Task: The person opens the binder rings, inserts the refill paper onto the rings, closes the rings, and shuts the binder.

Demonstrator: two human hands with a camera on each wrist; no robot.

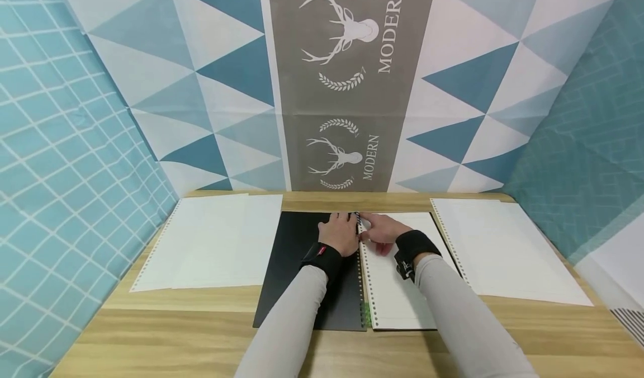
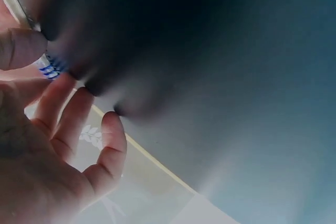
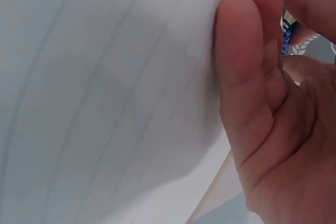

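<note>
A black cover sheet with a row of holes lies beside a stack of white punched paper, their holed edges side by side. At the far end of that seam, loops of a spiral binding coil show; they look blue in the left wrist view. My left hand rests on the cover by the seam, its fingertips against the black surface and its thumb near the coil. From the right, my right hand pinches at the coil, its other fingers lying against the lined paper.
Loose white punched sheets lie on the left of the wooden table, with more white sheets on the right. A small green patch shows between the cover and paper. Patterned cloth hangs behind the table.
</note>
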